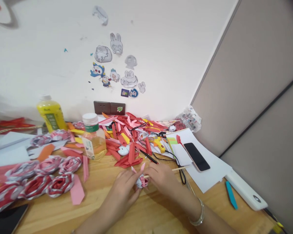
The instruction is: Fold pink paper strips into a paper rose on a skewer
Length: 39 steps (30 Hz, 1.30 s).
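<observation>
Facing white wall (173, 58), hands (125, 183) above cluttered table (97, 183)

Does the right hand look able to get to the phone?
Probably yes: between the right hand and phone lie just a cable and paper, though that hand holds a thin stick.

The only view is coming from a camera worn on the person's head, which is looking forward and down from above the two bare forearms, taking in the light-brown wooden table (161, 216) at close range and, beyond it, the white wall (171, 42) with paper cut-out stickers (129, 79).
</observation>
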### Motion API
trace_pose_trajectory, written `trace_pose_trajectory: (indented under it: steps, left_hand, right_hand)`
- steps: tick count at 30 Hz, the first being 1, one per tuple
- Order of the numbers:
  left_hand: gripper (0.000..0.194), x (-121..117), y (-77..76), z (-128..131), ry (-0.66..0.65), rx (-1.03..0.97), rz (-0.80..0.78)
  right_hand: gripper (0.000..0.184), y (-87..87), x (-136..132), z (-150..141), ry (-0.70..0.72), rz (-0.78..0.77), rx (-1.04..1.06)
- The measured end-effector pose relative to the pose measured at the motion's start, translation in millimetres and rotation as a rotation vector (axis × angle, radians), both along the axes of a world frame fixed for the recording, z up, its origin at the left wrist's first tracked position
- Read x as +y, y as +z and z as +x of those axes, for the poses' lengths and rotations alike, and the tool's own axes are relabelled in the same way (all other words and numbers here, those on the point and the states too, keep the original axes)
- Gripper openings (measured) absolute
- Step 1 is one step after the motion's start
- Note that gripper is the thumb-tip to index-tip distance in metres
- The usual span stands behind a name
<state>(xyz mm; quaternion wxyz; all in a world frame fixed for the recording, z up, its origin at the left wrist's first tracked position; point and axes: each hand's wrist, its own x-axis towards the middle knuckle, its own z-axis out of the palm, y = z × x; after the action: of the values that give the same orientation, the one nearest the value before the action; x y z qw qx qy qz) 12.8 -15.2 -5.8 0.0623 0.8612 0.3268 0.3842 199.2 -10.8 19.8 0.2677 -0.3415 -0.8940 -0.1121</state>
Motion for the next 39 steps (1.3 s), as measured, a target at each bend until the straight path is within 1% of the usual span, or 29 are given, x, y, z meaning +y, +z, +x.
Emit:
trace_pose_trajectory:
  steps: [3,5,7,9,11,13,17,19,23,28,31,32,34,37,39]
  left_hand:
    - [0.045,0.6,-1.4,0.3,-0.006,0.008,-0.005]
    - [0.042,0.9,-1.8,0.5,-0.004,0.003,-0.022]
    - [0.037,1.3,-1.3,0.4,0.008,-0.017,-0.058]
    - [0.034,1.7,-0.4,-0.3,0.029,-0.037,-0.1]
    - [0.031,2.4,0.1,-1.8,0.067,-0.05,-0.157]
    - [0.029,3.4,-0.7,-3.7,0.112,-0.09,-0.235]
    - [0.028,5.3,-4.9,-5.5,0.155,-0.231,-0.412]
    - [0.028,5.6,-6.8,-4.4,0.127,-0.284,-0.482]
    - [0.031,6.0,-9.8,-0.4,0.006,-0.383,-0.558]
    - [0.032,7.7,-11.3,2.3,-0.067,-0.495,-0.592]
    - [0.028,7.0,-10.2,1.9,-0.096,-0.443,-0.589]
    - [0.025,6.6,-9.6,1.2,-0.076,-0.409,-0.577]
    - [0.021,5.9,-8.0,-1.4,0.009,-0.313,-0.52]
    - [0.015,5.6,-5.0,-7.2,0.159,-0.126,-0.299]
    - [0.017,5.6,-3.1,-10.4,0.194,-0.047,-0.133]
  right_hand:
    - [0.009,-3.6,1.3,-0.9,-0.005,-0.013,-0.056]
    - [0.009,-4.0,1.5,-1.1,-0.007,-0.036,-0.074]
    - [0.01,-1.4,0.7,-0.8,-0.025,-0.076,-0.035]
    - [0.014,3.7,-1.0,-0.2,-0.085,-0.125,0.051]
    - [0.015,9.7,-3.0,0.2,-0.161,-0.181,0.138]
    - [0.014,14.6,-4.8,0.1,-0.193,-0.247,0.195]
    - [0.014,15.7,-5.9,-2.6,-0.134,-0.385,0.239]
    - [0.017,12.6,-4.9,-4.4,-0.119,-0.445,0.251]
    - [0.015,8.5,-2.6,-6.0,-0.118,-0.541,0.257]
    - [0.015,13.6,-3.4,-4.3,-0.094,-0.518,0.359]
    - [0.012,16.9,-3.9,-2.9,-0.066,-0.515,0.385]
    - [0.012,17.4,-4.0,-2.5,-0.052,-0.534,0.387]
    - [0.015,17.7,-4.2,-1.8,-0.026,-0.593,0.382]
    - [0.027,16.6,-3.8,-0.8,-0.002,-0.663,0.372]
    - [0.021,16.0,-3.0,0.2,0.014,-0.679,0.345]
